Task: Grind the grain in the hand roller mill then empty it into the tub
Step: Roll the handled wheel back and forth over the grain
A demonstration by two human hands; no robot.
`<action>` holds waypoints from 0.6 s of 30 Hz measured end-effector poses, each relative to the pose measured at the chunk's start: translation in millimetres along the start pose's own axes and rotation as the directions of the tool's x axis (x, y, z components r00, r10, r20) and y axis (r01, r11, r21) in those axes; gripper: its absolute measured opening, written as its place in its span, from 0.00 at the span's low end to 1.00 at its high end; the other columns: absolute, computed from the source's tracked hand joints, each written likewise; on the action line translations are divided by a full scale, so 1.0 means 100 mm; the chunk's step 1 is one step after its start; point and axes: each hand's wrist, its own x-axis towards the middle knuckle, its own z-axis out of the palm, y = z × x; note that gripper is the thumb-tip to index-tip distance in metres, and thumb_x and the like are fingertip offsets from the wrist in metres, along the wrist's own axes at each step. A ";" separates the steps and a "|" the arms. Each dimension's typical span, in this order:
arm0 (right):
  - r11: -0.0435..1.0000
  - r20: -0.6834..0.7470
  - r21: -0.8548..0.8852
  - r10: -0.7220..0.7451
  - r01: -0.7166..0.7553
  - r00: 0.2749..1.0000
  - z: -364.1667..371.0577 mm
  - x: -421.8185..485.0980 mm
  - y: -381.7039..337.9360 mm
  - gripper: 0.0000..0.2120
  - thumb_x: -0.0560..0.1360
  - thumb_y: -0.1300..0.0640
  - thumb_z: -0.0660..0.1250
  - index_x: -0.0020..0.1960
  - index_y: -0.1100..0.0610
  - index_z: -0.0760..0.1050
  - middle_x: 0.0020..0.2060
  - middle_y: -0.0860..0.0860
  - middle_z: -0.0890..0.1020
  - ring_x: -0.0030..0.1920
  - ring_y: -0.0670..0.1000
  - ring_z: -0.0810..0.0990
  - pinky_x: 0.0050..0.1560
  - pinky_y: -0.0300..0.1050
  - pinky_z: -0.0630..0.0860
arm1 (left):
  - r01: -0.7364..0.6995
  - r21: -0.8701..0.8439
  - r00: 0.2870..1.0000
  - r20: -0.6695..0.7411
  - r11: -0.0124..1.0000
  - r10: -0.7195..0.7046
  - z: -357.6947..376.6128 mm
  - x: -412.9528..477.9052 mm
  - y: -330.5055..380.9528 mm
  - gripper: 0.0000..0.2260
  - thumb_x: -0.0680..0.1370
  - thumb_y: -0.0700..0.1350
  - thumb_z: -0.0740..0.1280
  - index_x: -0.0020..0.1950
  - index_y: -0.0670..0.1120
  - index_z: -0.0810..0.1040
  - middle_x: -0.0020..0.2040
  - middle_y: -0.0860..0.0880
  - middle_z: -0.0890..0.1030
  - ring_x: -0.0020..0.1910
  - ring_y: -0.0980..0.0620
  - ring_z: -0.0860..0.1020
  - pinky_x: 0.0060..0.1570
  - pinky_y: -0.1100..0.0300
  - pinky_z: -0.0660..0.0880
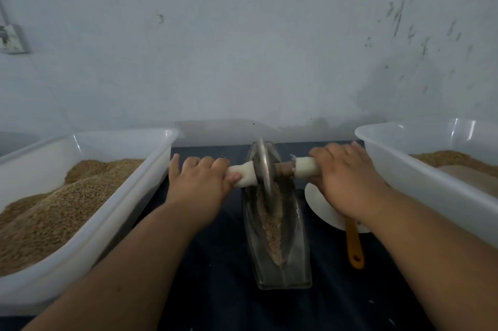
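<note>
A dark blue bench (215,263) meets a pale grey wall (242,47). The left white plastic tub (113,236) holds brown grain (54,209). Mid-bench, the left hand (200,182) has its grip wrapped round 1 white handle of the boat-shaped steel roller mill (293,249), and the right hand (347,179) wraps the other. The right white plastic tub (404,187) holds ground meal (452,159).

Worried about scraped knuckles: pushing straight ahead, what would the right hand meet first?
Probably the wall, though the right hand on the roller handle sits close beside the right tub; depth unclear.
</note>
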 end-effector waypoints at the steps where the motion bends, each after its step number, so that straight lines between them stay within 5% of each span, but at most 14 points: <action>1: 1.000 -0.063 0.027 0.014 -0.012 0.998 0.07 0.02 -0.03 0.23 0.79 0.43 0.61 0.71 0.50 0.67 0.61 0.51 0.73 0.62 0.56 0.71 0.74 0.57 0.55 | 0.025 -0.006 1.000 -0.011 1.000 -0.025 0.06 0.01 0.00 0.26 0.78 0.63 0.39 0.64 0.58 0.69 0.58 0.54 0.75 0.63 0.48 0.70 0.71 0.40 0.54; 5: 0.997 -0.139 0.050 0.057 -0.050 0.989 0.18 0.02 -0.09 0.23 0.78 0.45 0.64 0.71 0.51 0.67 0.60 0.51 0.73 0.64 0.56 0.70 0.76 0.61 0.43 | 0.022 -0.024 0.998 -0.057 0.999 -0.024 0.13 0.01 0.00 0.25 0.79 0.61 0.42 0.68 0.55 0.69 0.62 0.53 0.75 0.65 0.48 0.69 0.73 0.41 0.50; 8: 1.000 -0.010 -0.017 0.022 -0.022 1.000 0.06 -0.01 -0.03 0.21 0.77 0.41 0.64 0.65 0.48 0.68 0.55 0.49 0.76 0.58 0.54 0.74 0.76 0.57 0.51 | -0.070 -0.029 0.997 -0.045 0.997 0.069 0.03 -0.04 -0.01 0.22 0.80 0.62 0.49 0.69 0.55 0.67 0.61 0.52 0.74 0.61 0.48 0.70 0.69 0.48 0.61; 11: 0.998 0.253 0.064 -0.005 -0.011 0.968 -0.21 -0.06 0.03 0.18 0.74 0.35 0.64 0.55 0.46 0.70 0.45 0.45 0.78 0.45 0.48 0.77 0.54 0.47 0.74 | -0.159 -0.011 0.987 -0.006 0.987 0.158 -0.20 -0.13 -0.02 0.21 0.78 0.64 0.54 0.67 0.55 0.67 0.58 0.53 0.74 0.56 0.50 0.71 0.60 0.53 0.68; 13: 0.984 0.444 0.174 -0.060 -0.020 0.894 -0.41 -0.12 0.07 0.16 0.72 0.34 0.67 0.49 0.44 0.70 0.40 0.44 0.78 0.40 0.44 0.78 0.40 0.43 0.74 | -0.209 -0.006 0.975 0.079 0.978 0.209 -0.38 -0.20 -0.03 0.20 0.77 0.66 0.52 0.62 0.57 0.67 0.54 0.55 0.74 0.52 0.52 0.71 0.55 0.54 0.70; 18: 0.939 0.611 0.343 -0.227 0.005 0.758 -0.84 -0.22 0.22 0.18 0.66 0.26 0.64 0.44 0.39 0.74 0.38 0.39 0.81 0.38 0.40 0.80 0.37 0.37 0.71 | -0.183 -0.196 0.891 0.381 0.963 0.247 -0.78 -0.36 -0.12 0.13 0.77 0.67 0.53 0.50 0.61 0.68 0.42 0.58 0.76 0.41 0.61 0.74 0.41 0.62 0.68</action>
